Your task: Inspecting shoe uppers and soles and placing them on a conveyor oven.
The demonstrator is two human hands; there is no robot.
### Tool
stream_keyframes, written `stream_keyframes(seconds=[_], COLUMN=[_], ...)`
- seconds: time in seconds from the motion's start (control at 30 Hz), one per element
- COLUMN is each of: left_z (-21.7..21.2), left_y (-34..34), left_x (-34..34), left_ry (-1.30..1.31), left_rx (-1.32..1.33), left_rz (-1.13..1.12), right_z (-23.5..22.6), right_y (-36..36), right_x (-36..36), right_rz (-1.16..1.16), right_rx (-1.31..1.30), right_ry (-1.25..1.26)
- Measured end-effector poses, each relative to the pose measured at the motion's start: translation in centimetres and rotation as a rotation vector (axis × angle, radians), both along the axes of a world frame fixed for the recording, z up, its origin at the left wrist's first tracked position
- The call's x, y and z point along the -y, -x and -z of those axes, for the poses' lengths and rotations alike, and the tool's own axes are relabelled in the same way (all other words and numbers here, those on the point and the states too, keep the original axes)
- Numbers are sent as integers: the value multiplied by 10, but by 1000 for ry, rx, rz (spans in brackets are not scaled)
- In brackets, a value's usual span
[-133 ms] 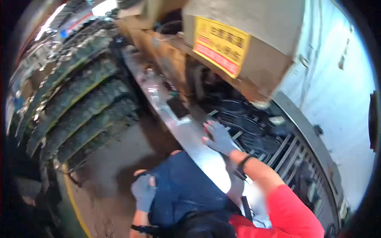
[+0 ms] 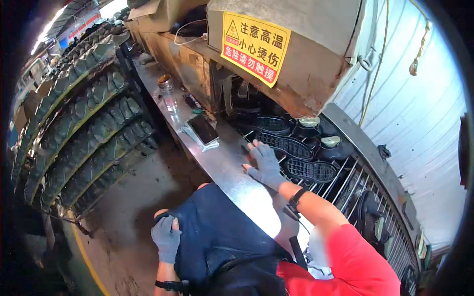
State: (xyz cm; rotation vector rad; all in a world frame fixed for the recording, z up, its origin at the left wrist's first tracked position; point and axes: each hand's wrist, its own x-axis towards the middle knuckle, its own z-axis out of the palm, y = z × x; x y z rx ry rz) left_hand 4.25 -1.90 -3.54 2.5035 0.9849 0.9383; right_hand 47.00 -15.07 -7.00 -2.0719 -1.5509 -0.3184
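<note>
My right hand (image 2: 266, 166), in a grey glove with bare fingertips, rests on the edge of the metal table (image 2: 234, 170). Its fingers are spread and it holds nothing. Just beyond it, black shoe soles (image 2: 311, 170) lie tread up on a rack of metal rods (image 2: 340, 187). My left hand (image 2: 167, 239), gloved the same way, lies on my leg (image 2: 212, 217) near the knee, the thumb apart and its other fingers partly hidden. A dark phone (image 2: 203, 129) sits on a pale cloth or paper on the table, with a clear jar (image 2: 168, 96) farther along.
A metal housing (image 2: 316, 74) with a yellow and red warning label (image 2: 254, 47) hangs over the rack. Several dark shoes (image 2: 370, 217) rest at the right. On the left stands a tiered rack (image 2: 91, 116) full of dark shoes or shoe parts. A cord (image 2: 380, 64) hangs by the white wall.
The whole picture has shifted a little and turned from blurred to sharp. Both hands stay in nearly the same places, the right on the table and the left on my leg.
</note>
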Motion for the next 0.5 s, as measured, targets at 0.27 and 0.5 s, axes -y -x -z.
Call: stream_keyframes(seconds=[0.27,0.5], left_z=[7,-21], left_y=[1,-30], left_x=[-7,23], left_ry=[44,852], left_rx=[-93,251], left_rz=[-6,149], right_z=[-24,-86], right_y=[-62,-26], right_x=[150,118], right_rz=[25,65], right_rx=[73,-6], right_ry=[449,444])
